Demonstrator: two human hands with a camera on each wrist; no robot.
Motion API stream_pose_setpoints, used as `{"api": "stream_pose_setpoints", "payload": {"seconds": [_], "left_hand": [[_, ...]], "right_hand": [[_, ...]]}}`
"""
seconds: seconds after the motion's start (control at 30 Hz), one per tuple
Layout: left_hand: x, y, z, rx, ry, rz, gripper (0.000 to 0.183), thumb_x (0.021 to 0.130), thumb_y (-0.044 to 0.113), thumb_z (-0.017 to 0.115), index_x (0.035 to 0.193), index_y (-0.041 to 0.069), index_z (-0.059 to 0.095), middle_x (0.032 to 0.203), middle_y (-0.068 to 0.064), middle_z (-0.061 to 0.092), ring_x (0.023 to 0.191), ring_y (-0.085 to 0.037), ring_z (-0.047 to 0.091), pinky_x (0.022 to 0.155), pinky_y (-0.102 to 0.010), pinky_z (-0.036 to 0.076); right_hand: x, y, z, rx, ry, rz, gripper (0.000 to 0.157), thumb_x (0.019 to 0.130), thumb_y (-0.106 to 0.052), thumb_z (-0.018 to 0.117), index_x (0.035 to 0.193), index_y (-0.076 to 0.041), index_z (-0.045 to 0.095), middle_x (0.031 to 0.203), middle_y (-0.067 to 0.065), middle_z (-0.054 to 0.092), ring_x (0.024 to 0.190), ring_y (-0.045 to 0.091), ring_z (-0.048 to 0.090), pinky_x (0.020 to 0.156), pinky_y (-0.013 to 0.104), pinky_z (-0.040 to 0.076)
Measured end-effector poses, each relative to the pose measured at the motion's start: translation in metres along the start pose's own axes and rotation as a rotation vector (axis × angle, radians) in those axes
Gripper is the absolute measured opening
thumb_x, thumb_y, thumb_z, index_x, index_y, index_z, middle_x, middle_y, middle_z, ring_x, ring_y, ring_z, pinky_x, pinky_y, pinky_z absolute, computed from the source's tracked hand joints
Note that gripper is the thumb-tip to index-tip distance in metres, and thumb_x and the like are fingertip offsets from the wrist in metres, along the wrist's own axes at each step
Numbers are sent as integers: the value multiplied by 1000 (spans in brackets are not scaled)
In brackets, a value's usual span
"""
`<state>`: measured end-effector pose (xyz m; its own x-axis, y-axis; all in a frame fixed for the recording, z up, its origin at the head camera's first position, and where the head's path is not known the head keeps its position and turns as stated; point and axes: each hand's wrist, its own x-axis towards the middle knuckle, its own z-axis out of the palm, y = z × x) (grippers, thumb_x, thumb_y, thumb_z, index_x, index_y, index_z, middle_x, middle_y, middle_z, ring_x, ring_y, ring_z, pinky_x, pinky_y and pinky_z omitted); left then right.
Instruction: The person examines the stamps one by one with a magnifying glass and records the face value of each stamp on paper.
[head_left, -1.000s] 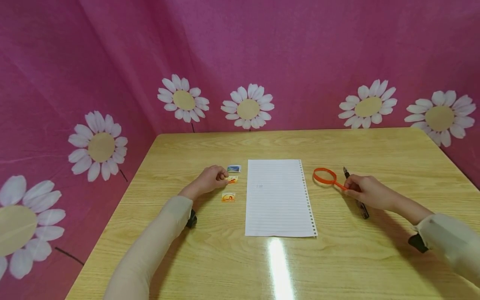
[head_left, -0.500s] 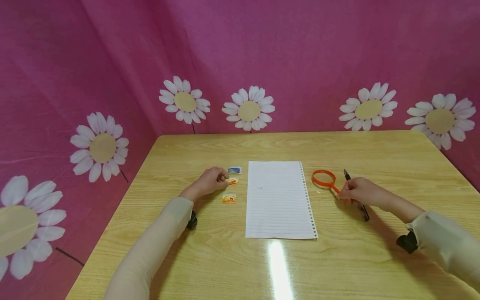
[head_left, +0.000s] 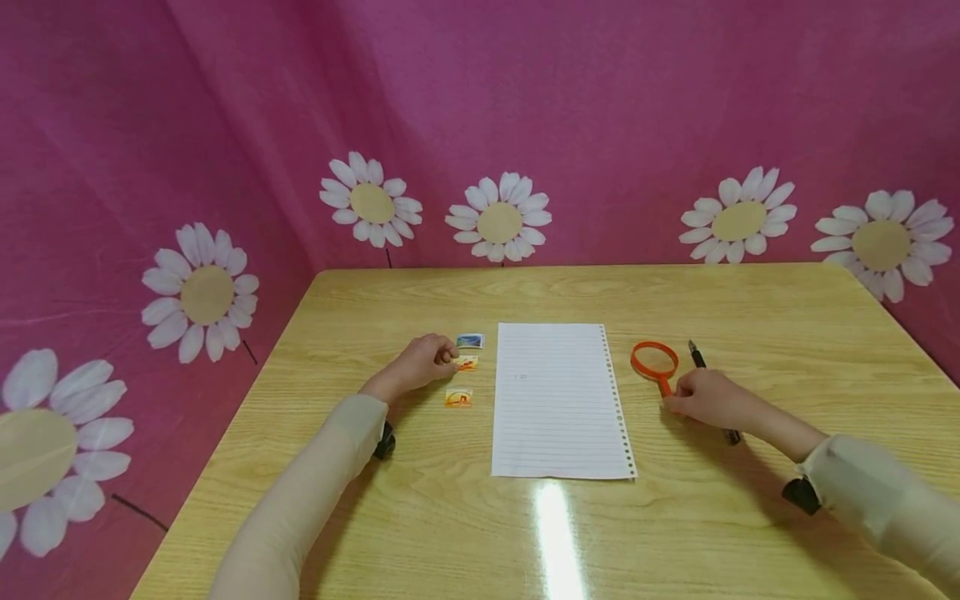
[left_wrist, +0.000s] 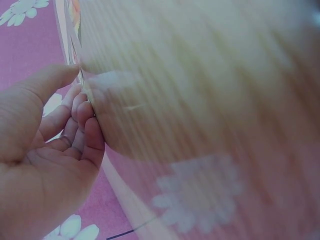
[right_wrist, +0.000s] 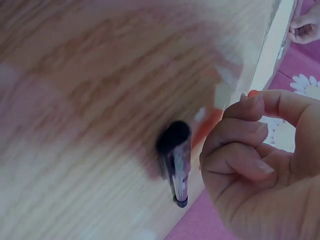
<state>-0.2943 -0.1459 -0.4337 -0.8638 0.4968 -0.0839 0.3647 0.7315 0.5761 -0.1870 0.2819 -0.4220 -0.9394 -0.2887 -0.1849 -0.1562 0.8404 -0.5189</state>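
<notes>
My right hand (head_left: 708, 398) pinches the handle of an orange magnifying glass (head_left: 665, 387). Its round lens leans up and away, to the right of the lined paper (head_left: 558, 417). In the right wrist view, thumb and forefinger meet at an orange handle end (right_wrist: 253, 93), while the other fingers are curled. My left hand (head_left: 420, 362) rests on the table, thumb and fingertips loosely bent at the left edge of an orange-yellow stamp-sized picture (head_left: 467, 363). A blue one (head_left: 471, 341) lies just beyond it, and another orange-yellow one (head_left: 459, 398) nearer me.
A black pen (head_left: 698, 357) lies slantwise under my right hand, its middle hidden; the right wrist view shows its dark end (right_wrist: 176, 160). The wooden table (head_left: 420, 517) meets a pink daisy-print cloth (head_left: 600, 117) at the back and left. Faint writing marks the paper.
My right hand has drawn the magnifying glass slightly toward me and turned it, so its handle now points more toward me. My left hand and the small pictures have stayed put.
</notes>
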Motion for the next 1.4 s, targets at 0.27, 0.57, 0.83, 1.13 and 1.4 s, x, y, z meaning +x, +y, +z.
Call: {"api": "stream_pose_setpoints", "payload": {"seconds": [0.27,0.57,0.83,1.13,1.4], "left_hand": [[-1,1,0,-5,4,12,18,93,13,65,106,0,64,95,-9,58,83,-16,48,77,-26,43],[-7,0,-1,-104,78,12,15,95,16,64,103,4,64,94,-9,61,81,-16,49,73,-24,42],[-20,10,7,-161,107,70,18,94,13,65,108,3,64,95,-9,61,82,-15,51,74,-23,43],[-38,27,23,-194,24,178,22,91,13,69,109,1,64,99,-10,62,84,-10,55,76,-19,47],[-53,40,36,-190,-33,241,20,89,14,71,105,4,64,95,-7,63,83,-8,54,75,-18,46]], "right_hand": [[-2,1,6,-75,30,-28,31,91,-22,65,63,-11,55,54,-6,44,51,9,38,52,23,30],[-8,0,4,-68,101,-60,30,92,-26,67,70,-11,55,57,-5,47,50,6,34,51,22,30],[-7,4,-10,-29,187,-124,18,92,-17,67,85,-7,55,68,-1,54,55,2,39,51,22,35],[1,14,-22,-14,201,-111,19,95,-18,64,94,-2,54,77,4,60,58,2,45,54,23,40],[13,24,-28,-38,218,-139,20,95,-15,63,97,1,51,78,6,59,56,1,42,53,24,39]]}}
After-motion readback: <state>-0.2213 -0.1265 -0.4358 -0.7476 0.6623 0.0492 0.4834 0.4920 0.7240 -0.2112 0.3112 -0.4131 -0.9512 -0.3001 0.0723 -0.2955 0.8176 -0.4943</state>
